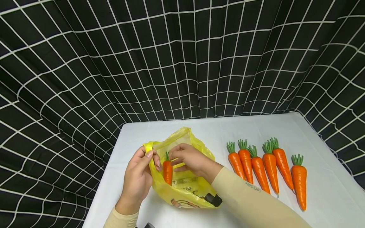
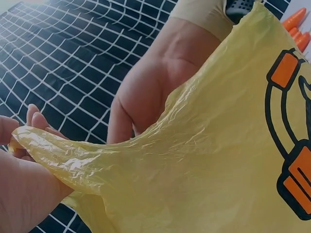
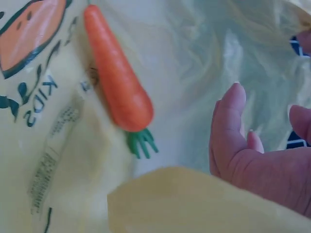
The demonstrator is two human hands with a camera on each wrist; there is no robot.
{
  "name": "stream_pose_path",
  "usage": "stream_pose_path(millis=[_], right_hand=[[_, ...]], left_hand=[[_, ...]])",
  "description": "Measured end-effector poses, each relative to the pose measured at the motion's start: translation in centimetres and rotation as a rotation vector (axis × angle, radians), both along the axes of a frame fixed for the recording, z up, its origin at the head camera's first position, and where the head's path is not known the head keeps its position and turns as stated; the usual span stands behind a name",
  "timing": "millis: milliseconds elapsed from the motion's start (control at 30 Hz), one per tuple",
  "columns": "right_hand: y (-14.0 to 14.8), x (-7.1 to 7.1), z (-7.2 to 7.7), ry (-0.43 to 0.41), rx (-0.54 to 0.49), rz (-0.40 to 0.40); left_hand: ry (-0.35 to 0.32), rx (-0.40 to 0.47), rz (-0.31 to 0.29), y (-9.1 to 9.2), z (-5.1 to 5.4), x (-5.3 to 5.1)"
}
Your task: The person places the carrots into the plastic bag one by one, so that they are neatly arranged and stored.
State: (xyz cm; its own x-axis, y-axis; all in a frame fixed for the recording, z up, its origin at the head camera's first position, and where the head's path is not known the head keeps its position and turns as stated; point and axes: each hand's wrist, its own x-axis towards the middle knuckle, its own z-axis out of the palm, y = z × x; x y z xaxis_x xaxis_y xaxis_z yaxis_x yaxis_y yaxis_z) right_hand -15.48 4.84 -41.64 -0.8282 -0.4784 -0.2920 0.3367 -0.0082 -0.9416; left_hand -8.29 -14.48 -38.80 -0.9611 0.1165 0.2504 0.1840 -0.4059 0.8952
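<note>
My left hand [image 1: 139,175] pinches the rim of a yellow plastic bag [image 1: 182,201] between thumb and fingers, holding its mouth up. Inside the bag is an orange carrot [image 1: 167,172] with a green top, also seen in the right wrist view as a carrot [image 3: 119,77] against the printed plastic. My right hand [image 1: 192,160] reaches into the bag's mouth beside the carrot's green top, fingers extended and apart from it. In the right wrist view the right hand [image 3: 262,155] holds nothing. The left wrist view shows the bag's wall [image 2: 204,160] hiding the right fingertips.
Several carrots [image 1: 259,169] lie in a row on the white table [image 1: 216,126], right of the bag, partly behind the right sleeve [image 1: 248,196]. One more carrot [image 1: 298,183] lies at the row's right end. A black curtain with white grid lines [image 1: 182,63] surrounds the table.
</note>
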Motion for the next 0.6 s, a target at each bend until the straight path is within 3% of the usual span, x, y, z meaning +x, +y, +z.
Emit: stream_pose_path(millis=[600], right_hand=[[4.0,0.1,4.5,0.102,-0.062,-0.005]], left_hand=[[0.003,0.0,0.008,-0.3,0.0,-0.3]])
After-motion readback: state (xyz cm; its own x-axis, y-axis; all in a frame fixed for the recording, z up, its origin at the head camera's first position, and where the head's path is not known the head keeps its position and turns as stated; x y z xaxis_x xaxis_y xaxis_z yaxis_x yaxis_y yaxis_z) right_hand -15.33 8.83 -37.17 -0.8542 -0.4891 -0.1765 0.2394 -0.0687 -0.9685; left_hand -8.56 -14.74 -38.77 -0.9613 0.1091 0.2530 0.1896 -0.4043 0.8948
